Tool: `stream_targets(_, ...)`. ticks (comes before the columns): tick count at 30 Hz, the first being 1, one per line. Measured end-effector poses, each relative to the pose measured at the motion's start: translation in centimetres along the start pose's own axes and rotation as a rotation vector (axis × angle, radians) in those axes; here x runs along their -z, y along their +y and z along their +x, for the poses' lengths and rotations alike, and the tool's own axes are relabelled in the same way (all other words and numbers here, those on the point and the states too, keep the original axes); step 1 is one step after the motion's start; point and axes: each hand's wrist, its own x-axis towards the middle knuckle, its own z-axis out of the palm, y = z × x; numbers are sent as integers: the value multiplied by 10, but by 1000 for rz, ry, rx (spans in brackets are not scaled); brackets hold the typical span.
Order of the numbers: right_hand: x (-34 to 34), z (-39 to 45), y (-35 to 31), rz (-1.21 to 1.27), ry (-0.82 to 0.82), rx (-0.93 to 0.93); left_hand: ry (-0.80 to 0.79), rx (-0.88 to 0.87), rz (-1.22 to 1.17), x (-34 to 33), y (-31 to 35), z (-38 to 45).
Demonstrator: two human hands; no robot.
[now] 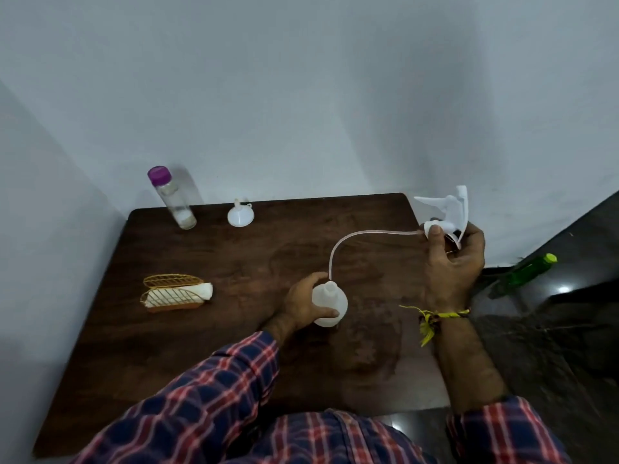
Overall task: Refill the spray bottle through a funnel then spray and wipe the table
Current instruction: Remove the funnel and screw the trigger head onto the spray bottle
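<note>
L hand [299, 301] grasps bottle [330, 304]; R hand [452, 259] grasps sprayer head [449, 209].

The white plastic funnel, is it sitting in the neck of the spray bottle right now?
No, the white plastic funnel rests on the dark wooden table near the wall, apart from the white spray bottle the left hand holds.
</note>
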Motion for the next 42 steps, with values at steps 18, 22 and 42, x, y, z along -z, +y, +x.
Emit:
stream_targets(18,19,-9,33,5,-135,14,93,-5,12,-17,-2,6)
stream_targets(22,22,-9,42,3,-219,-5,102,-8,-4,-20,-5,6)
stream_targets(42,6,17,5,-294,-1036,-33,107,-175,-87,-12,7,3)
